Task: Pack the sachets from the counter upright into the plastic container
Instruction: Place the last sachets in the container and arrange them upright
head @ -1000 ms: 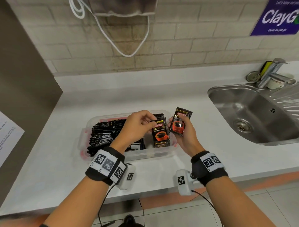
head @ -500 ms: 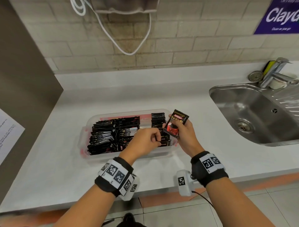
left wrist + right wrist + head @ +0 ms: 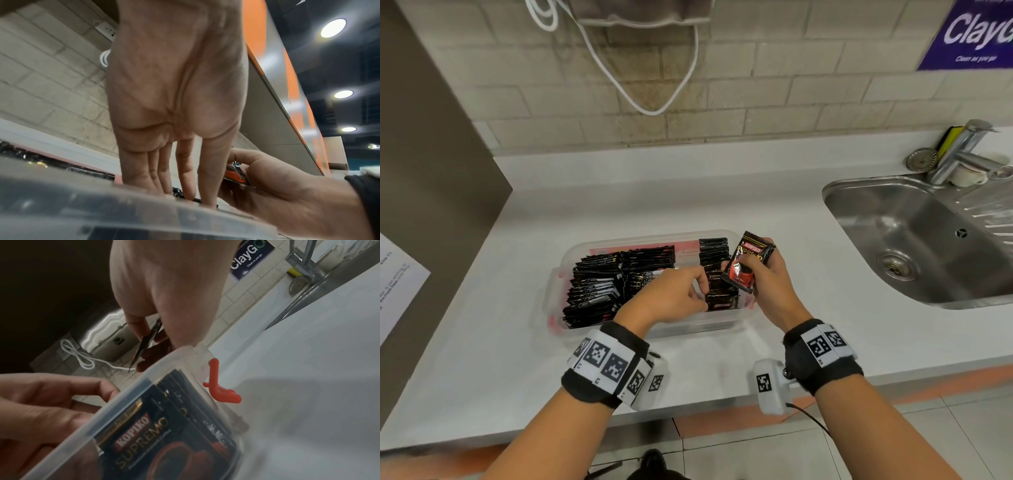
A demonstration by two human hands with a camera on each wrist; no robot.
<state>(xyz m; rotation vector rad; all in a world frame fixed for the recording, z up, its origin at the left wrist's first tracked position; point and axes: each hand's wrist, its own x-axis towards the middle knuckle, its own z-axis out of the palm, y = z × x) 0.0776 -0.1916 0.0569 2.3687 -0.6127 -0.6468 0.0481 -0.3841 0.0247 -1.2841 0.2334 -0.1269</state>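
A clear plastic container point(image 3: 553, 291) sits mid-counter, packed with black sachets point(image 3: 602, 284) standing on edge. More fill a row at its right end point(image 3: 717, 260). My left hand point(image 3: 700, 287) reaches into that right row. Its fingers point(image 3: 185, 186) point straight down among the sachet tops, just behind the container's rim point(image 3: 144, 209). My right hand point(image 3: 756, 274) hovers over the right end and pinches one black and red Kopiko sachet point(image 3: 748, 260), tilted with its face up. In the right wrist view this sachet point(image 3: 148, 340) is edge-on between thumb and fingers.
A steel sink point(image 3: 914, 240) with a tap point(image 3: 962, 150) and a cup point(image 3: 969, 173) lies to the right. A brown panel with a sheet of paper point(image 3: 397, 284) borders the counter on the left. A red clip point(image 3: 218, 389) sticks out at the container's right end.
My left hand has lowered the sachet it held into the right row, and its fingers now stand among the tops. My right hand has kept its sachet, nearly still.
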